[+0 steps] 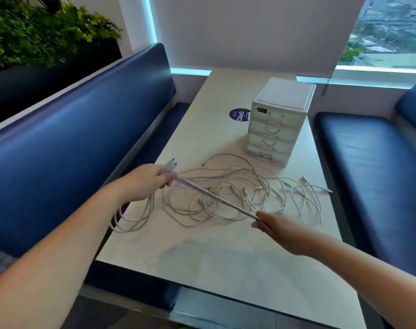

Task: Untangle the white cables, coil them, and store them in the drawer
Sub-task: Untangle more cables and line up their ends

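A tangle of white cables (228,186) lies spread over the middle of the pale table (202,257). My left hand (152,180) grips a bundle of cable ends near the table's left edge; loops hang from it over the edge. A taut stretch of cable (214,198) runs from that hand to my right hand (271,224), which pinches its other end. Behind the tangle stands a small white drawer unit (278,122) with several drawers, all closed.
A round purple sticker (239,115) sits on the table left of the drawer unit. Blue padded benches (59,150) flank the table on both sides. Plants fill the upper left corner, and a window is at the back right.
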The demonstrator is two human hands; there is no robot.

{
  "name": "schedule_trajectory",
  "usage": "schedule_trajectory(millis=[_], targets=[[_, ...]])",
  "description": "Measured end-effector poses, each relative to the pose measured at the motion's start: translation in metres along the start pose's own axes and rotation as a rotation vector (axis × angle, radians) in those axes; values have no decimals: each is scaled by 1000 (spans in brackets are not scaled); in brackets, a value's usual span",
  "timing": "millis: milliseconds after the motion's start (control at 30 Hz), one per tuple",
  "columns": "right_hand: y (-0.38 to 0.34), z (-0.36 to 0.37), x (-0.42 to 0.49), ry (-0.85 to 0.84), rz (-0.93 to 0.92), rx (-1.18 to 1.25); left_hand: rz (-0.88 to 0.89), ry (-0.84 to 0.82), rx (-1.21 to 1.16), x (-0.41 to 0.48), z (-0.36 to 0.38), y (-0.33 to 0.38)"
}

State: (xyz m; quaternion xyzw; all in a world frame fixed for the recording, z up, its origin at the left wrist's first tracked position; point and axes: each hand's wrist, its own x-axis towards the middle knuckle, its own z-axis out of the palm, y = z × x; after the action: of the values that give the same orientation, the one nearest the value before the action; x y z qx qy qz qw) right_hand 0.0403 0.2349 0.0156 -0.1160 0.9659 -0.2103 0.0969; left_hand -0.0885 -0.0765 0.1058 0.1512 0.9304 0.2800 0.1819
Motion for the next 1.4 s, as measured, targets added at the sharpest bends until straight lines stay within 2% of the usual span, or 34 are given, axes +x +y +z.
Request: schedule_trajectory(millis=[67, 233, 367, 433, 533, 767, 833, 900, 1233, 1400], targets=[[10, 1, -7, 20, -13, -66, -7, 46, 11, 1, 1, 1], [47, 12, -20, -49, 37, -224, -40, 292, 5, 0, -7, 5], [98, 14, -41, -46, 8, -517, -76, 429, -53, -11, -12, 1], [116, 12, -49, 5, -6, -616, -89, 439, -77, -16, -10, 1], [127, 3, -50, -14, 18, -634, -97, 377, -88, -23, 0, 1], [135, -24, -36, 481, -121, -638, -78, 268, -132, -29, 24, 12], [126, -41, -34, 595, -132, -679, -73, 267, -145, -29, 26, 15], [121, -50, -33, 642, -93, -709, -70, 263, -153, -30, 28, 18], [111, -57, -27, 565, 17, -750, -83, 226, -177, -31, 36, 18], [114, -66, -13, 329, 171, -558, -104, 213, -188, -30, 37, 17]])
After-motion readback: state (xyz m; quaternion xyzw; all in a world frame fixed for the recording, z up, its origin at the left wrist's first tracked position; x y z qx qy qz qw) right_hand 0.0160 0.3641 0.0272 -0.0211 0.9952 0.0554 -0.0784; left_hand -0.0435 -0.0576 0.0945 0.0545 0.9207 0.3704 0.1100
